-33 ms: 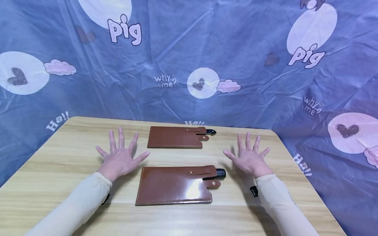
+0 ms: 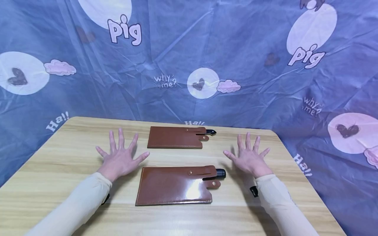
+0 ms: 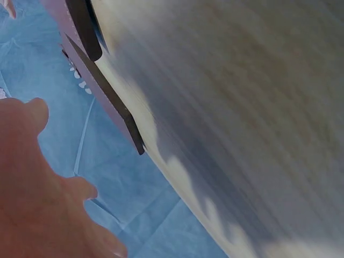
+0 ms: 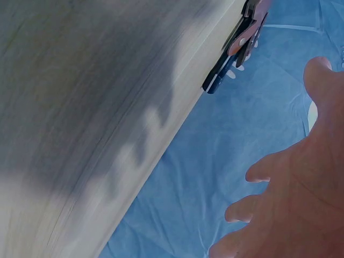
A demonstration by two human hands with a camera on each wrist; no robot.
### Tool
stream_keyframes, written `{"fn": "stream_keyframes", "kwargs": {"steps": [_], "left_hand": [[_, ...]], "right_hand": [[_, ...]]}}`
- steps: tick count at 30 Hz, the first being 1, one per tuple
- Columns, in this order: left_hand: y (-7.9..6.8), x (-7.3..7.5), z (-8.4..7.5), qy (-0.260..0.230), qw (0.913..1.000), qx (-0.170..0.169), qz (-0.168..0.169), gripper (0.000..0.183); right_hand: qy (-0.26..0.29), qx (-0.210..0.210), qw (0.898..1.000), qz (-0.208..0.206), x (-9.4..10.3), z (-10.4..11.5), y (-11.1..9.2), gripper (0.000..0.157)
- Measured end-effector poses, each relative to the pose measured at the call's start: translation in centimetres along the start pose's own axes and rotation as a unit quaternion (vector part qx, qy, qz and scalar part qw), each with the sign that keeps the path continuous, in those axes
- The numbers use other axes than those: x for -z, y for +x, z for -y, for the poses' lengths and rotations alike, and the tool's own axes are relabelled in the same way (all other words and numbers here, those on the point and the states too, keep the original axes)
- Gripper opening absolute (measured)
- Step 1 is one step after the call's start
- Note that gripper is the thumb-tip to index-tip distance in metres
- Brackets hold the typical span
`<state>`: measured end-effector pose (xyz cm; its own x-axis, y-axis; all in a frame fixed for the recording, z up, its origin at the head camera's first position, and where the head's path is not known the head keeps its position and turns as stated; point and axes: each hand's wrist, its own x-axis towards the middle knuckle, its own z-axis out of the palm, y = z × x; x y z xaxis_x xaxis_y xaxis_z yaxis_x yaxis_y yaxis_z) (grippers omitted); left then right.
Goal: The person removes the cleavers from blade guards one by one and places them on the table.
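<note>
Two brown leather knife sheaths lie flat on the wooden table, one behind the other. From the right end of the near sheath (image 2: 174, 186) a black knife handle (image 2: 220, 173) sticks out. The far sheath (image 2: 172, 137) shows a slimmer black handle (image 2: 211, 132) at its right end. Both blades are hidden. My left hand (image 2: 119, 161) hovers palm down left of the sheaths, fingers spread, holding nothing. To their right my right hand (image 2: 250, 160) is likewise spread above the table and holds nothing. Each wrist view shows its hand apart from the tabletop.
The light wooden table (image 2: 53, 157) has rounded far corners. Behind it hangs a blue printed cloth (image 2: 165, 49), close to the table's far edge. A small black piece (image 2: 254, 191) shows beneath the right sleeve, and another dark piece (image 2: 105, 199) under the left sleeve.
</note>
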<state>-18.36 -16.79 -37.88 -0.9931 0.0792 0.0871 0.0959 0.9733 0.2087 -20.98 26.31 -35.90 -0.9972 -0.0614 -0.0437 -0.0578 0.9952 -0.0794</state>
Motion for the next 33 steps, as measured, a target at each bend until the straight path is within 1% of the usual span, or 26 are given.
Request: {"fn": "stream_keyframes", "kwargs": {"steps": [5,10,14,18,22,25,28,33], "left_hand": [[0.0,0.0,0.0,0.001,1.0,0.001,0.004,0.087],[0.1,0.1,0.1,0.006,0.9999,-0.011,-0.01,0.089],[0.4,0.1,0.1,-0.013,0.9988,-0.034,-0.031,0.093],[0.8,0.1,0.1,-0.043,0.9947,-0.072,-0.059,0.096],[1.4,0.2,0.0,-0.073,0.9864,-0.11,-0.098,0.091],[1.9,0.4,-0.1,-0.099,0.9801,-0.129,-0.114,0.088],[2.2,0.7,-0.3,-0.12,0.9756,-0.14,-0.119,0.088],[2.9,0.7,-0.9,-0.149,0.9673,-0.146,-0.144,0.089]], "right_hand": [[0.003,0.003,1.0,-0.002,0.0,0.1,0.1,0.094],[0.003,0.01,1.0,-0.006,-0.2,0.1,0.2,0.094],[0.01,0.023,1.0,-0.018,-0.4,-0.1,0.5,0.093],[0.037,0.056,0.997,-0.046,-0.4,-0.2,1.0,0.092],[0.074,0.093,0.991,-0.067,-0.2,-0.2,1.5,0.09],[0.1,0.107,0.986,-0.085,-0.1,0.1,2.1,0.083],[0.128,0.118,0.979,-0.109,0.1,0.3,2.7,0.073],[0.194,0.126,0.963,-0.135,0.4,0.5,3.5,0.054]]}}
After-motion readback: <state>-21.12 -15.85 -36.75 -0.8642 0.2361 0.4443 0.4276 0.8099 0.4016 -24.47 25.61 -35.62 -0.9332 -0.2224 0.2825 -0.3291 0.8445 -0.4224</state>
